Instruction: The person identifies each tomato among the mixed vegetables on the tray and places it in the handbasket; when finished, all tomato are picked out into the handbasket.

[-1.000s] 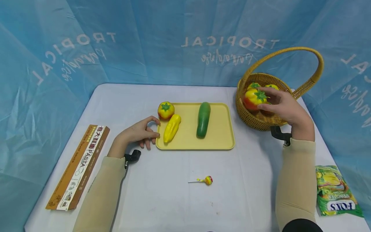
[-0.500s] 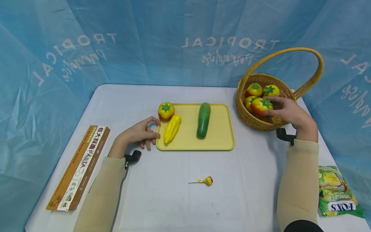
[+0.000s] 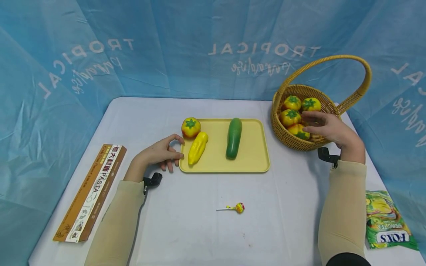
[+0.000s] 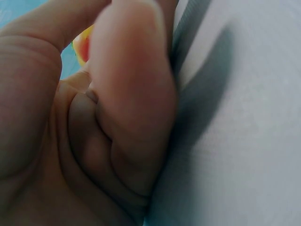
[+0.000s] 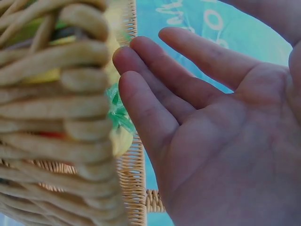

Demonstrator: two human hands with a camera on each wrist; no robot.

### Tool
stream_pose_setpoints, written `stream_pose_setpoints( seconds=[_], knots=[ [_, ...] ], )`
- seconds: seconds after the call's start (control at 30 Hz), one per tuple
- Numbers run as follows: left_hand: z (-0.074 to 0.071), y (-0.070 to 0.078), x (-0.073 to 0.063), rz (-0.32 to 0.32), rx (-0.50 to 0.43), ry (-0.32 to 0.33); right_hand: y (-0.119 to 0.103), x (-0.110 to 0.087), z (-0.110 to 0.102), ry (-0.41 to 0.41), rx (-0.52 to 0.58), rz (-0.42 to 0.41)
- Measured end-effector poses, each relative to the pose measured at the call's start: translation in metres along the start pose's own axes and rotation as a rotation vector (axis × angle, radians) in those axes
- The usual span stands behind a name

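In the head view my right hand is inside the wicker basket, its fingers extended and nothing between them. Below its fingertips lies a round yellow-and-red toy fruit with a green leafy top, among several like it. The right wrist view shows the open palm beside the woven wall. My left hand touches the left rim of a yellow tray with thumb and index finger, held apart. On this tray are another round fruit, a long yellow pepper and a dark green cucumber.
A lollipop lies in front of the tray on the white table. A pasta box is at the left, and a green FOX'S bag at the right edge. The basket's tall handle arches above it.
My right hand has lowered the round toy fruit into the basket and let go; the fruit has settled toward the basket's front. The left hand and the tray have stayed in place.
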State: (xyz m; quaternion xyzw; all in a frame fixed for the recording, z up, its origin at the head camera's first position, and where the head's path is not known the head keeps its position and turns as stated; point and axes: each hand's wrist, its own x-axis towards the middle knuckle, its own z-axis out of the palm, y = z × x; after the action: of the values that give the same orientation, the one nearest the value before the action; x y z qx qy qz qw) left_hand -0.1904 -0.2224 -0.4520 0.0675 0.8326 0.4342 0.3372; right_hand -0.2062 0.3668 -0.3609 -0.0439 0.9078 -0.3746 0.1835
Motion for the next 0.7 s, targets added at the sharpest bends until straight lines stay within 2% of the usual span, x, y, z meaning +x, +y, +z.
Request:
stream_pose_setpoints(
  seconds=[0.5,0.7],
  knots=[
    [0.001,0.001,-0.001,-0.001,-0.001,0.003,-0.01,-0.009,-0.003,0.035,0.066,-0.023],
    [0.001,0.001,-0.001,-0.003,-0.002,0.002,-0.026,-0.015,0.002,0.073,0.136,-0.14]
  ],
)
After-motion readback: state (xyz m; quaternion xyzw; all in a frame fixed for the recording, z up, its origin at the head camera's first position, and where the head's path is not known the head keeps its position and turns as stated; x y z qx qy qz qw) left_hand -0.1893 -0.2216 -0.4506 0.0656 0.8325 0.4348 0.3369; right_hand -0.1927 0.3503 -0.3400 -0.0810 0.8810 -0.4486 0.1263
